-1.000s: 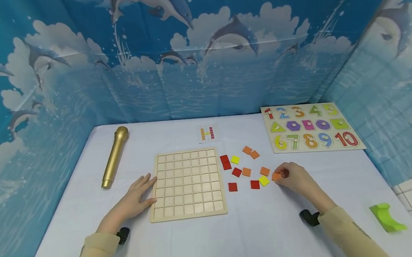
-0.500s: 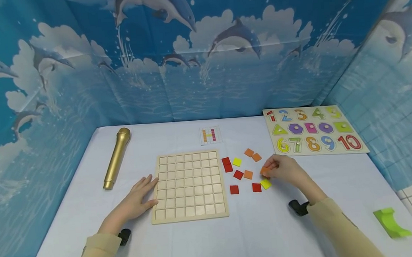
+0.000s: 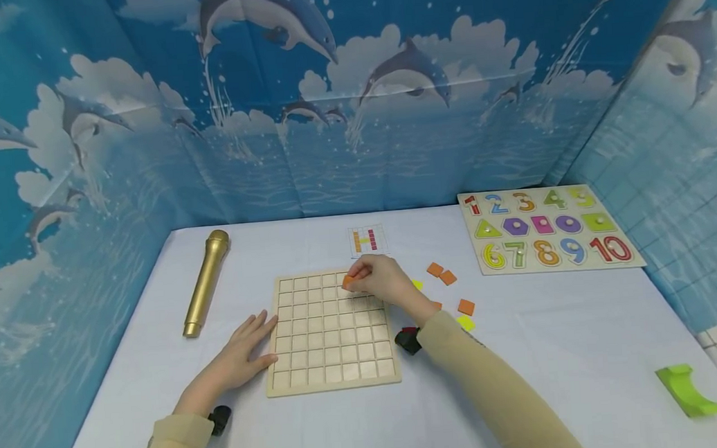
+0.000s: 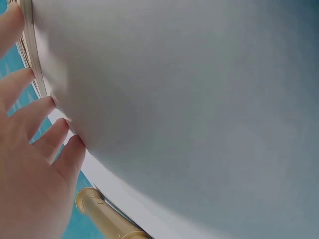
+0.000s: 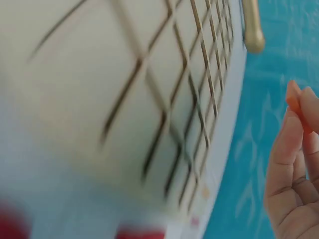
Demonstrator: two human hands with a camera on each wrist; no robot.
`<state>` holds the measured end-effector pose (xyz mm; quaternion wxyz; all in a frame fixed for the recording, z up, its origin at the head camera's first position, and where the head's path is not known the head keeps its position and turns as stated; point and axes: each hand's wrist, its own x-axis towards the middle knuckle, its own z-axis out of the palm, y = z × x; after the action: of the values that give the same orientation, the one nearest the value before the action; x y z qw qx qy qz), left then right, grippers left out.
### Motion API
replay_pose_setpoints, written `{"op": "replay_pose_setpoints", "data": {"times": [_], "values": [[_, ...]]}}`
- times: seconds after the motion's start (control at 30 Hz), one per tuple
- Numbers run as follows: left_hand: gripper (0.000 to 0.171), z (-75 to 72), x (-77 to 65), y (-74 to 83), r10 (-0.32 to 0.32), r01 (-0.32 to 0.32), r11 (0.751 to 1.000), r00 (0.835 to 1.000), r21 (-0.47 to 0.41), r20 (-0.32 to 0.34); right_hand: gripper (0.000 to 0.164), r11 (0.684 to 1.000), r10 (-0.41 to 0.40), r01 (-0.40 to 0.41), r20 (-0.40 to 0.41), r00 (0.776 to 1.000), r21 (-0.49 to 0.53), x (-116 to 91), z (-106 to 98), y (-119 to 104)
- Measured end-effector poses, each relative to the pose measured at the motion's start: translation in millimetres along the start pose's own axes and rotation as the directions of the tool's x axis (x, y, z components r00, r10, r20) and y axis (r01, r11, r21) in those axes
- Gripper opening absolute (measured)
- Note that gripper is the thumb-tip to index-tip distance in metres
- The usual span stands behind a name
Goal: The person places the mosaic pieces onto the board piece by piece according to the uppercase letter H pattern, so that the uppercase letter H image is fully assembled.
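An orange square tile (image 3: 347,282) is pinched between thumb and fingers of my right hand (image 3: 379,278), over the far right part of the wooden grid board (image 3: 323,337). In the right wrist view the same orange tile (image 5: 294,99) shows at the fingertips, with the board's cells to the left. My left hand (image 3: 242,350) lies with fingers spread, touching the board's left edge; the left wrist view shows its fingertips against that edge. To the right of the board lie loose orange tiles (image 3: 466,307) and a yellow tile (image 3: 466,323); my right forearm hides several others, red ones included.
Behind the board lies a small pattern card (image 3: 368,240) with orange, yellow and red squares. A gold microphone (image 3: 206,283) lies at the left. A number-and-shape puzzle board (image 3: 549,230) sits at the back right, and a green curved block (image 3: 688,390) at the front right.
My right hand picked up an orange tile from the right side and carried it left over the board. The left hand has stayed at the board's left edge.
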<state>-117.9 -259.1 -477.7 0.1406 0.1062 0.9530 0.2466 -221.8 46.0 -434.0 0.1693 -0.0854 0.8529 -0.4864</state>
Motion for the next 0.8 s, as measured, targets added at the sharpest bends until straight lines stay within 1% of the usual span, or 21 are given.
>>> {"op": "replay_pose_setpoints", "data": {"times": [0.1, 0.27, 0.33, 0.53, 0.67, 0.8], "values": [[0.075, 0.1, -0.1, -0.2, -0.006, 0.006, 1.000, 1.000, 0.005, -0.006, 0.014, 0.997, -0.028, 0.026, 0.036, 0.999, 0.066, 12.1, 21.5, -6.7], [0.074, -0.1, -0.6, -0.3, 0.012, -0.012, 1.000, 1.000, -0.006, -0.013, 0.010, 0.995, -0.041, 0.036, 0.051, 0.998, 0.094, 29.3, 51.8, -14.4], [0.073, -0.2, -1.0, -0.2, 0.015, -0.015, 1.000, 1.000, -0.013, -0.011, 0.009, 0.996, -0.045, 0.042, 0.043, 0.998, 0.075, 35.1, 61.9, -16.5], [0.072, -0.4, -2.3, -0.1, 0.020, -0.020, 1.000, 1.000, -0.023, -0.002, 0.007, 0.995, -0.070, 0.071, 0.013, 0.997, -0.071, 46.2, 82.6, -17.9], [0.072, 0.5, -1.6, -1.6, 0.031, -0.031, 0.999, 1.000, -0.021, 0.000, 0.005, 0.988, -0.093, 0.094, 0.010, 0.996, -0.120, 49.4, 89.1, -18.9], [0.072, -0.6, -0.6, -3.2, 0.031, -0.031, 0.999, 0.999, -0.006, -0.008, 0.004, 0.972, -0.123, 0.123, 0.014, 0.992, -0.201, 52.7, 91.5, -25.0]]}}
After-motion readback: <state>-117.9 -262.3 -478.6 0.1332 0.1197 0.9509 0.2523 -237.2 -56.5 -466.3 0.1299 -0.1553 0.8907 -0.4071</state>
